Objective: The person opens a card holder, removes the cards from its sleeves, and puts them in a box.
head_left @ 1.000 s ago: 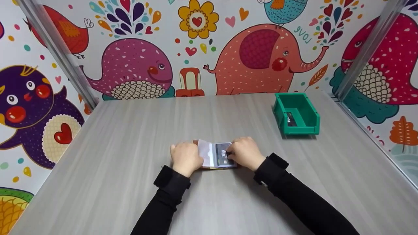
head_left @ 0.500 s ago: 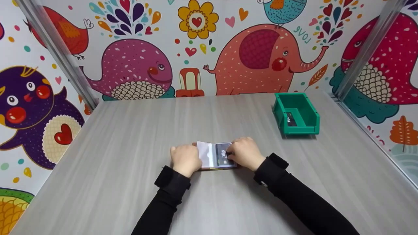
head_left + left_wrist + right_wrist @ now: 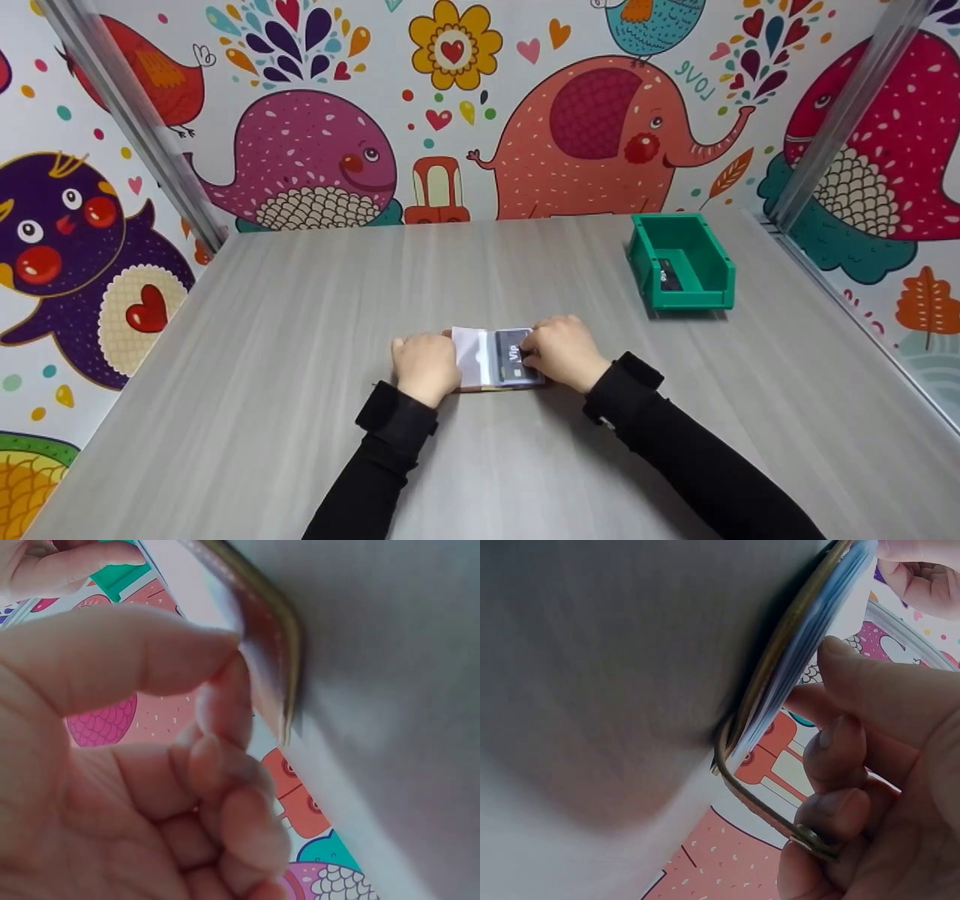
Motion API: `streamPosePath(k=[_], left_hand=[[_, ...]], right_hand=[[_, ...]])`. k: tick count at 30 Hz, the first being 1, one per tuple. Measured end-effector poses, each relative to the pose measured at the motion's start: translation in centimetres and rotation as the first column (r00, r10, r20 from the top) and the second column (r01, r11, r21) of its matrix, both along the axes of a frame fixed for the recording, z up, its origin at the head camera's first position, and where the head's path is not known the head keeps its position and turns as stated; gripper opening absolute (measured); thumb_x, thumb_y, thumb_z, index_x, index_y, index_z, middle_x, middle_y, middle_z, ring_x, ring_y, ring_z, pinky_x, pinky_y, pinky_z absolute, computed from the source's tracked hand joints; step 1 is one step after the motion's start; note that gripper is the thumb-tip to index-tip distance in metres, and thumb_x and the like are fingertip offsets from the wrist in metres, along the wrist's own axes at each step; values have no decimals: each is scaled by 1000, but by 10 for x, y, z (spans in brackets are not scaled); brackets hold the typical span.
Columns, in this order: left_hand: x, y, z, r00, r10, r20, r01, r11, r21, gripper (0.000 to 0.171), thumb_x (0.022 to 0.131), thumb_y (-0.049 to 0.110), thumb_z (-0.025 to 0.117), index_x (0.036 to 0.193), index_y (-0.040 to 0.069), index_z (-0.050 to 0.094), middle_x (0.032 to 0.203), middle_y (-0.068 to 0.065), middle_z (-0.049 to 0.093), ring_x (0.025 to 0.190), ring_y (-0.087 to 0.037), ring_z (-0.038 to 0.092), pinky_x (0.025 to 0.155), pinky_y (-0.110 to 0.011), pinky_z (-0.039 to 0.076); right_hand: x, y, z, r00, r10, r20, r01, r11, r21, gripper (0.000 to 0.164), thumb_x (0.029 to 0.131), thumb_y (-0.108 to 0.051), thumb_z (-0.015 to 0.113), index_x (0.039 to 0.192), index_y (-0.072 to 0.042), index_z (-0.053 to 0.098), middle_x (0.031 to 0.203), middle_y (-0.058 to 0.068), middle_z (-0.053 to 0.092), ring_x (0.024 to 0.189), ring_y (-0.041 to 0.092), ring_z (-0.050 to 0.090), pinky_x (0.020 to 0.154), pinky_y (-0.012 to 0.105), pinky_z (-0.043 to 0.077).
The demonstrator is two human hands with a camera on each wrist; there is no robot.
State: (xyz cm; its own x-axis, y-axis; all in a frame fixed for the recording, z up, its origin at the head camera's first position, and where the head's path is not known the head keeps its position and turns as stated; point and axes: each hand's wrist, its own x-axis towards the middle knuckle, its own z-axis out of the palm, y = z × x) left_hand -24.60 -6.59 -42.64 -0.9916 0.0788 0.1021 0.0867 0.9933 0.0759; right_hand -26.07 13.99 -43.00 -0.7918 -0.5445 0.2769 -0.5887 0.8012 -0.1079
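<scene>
A small card holder with a brown cover lies spread on the table between my hands. My left hand pinches its left clear sleeve between thumb and index finger, the other fingers curled. A black card marked "Vip" sits in the right-hand sleeve. My right hand holds the holder's right side, thumb and index finger over the card. From the right wrist, the stacked sleeves show above the cover, and a snap strap reaches to my lower fingers. The holder's outer ends are hidden under my hands.
A green plastic bin stands at the table's back right, its low front facing me. Inside lies another black card. Printed cartoon walls close off the back and both sides, with metal posts at the corners.
The left sleeve, raised a second ago, now lies flatter toward the left, with my left hand shifted very slightly that way. My right hand stays on the card side. The bin has not moved.
</scene>
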Motion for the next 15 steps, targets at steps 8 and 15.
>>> streamPosePath(k=[8,15], left_hand=[[0,1,1,999,-25,-21,25,999,20,8,69,12,68,76,9,66,78,-7,63,72,-27,56,66,-39,31],[2,0,-2,994,-72,-87,75,997,29,12,69,4,67,62,10,59,66,-6,58,62,-26,52,61,-37,30]], right_hand=[[0,0,1,1000,7,-11,-7,1000,7,10,69,-14,79,77,-13,73,71,2,60,66,24,56,63,43,38],[2,-1,1,1000,1,-7,-1,1000,-3,12,69,-15,79,79,-13,73,71,2,61,67,24,54,64,42,37]])
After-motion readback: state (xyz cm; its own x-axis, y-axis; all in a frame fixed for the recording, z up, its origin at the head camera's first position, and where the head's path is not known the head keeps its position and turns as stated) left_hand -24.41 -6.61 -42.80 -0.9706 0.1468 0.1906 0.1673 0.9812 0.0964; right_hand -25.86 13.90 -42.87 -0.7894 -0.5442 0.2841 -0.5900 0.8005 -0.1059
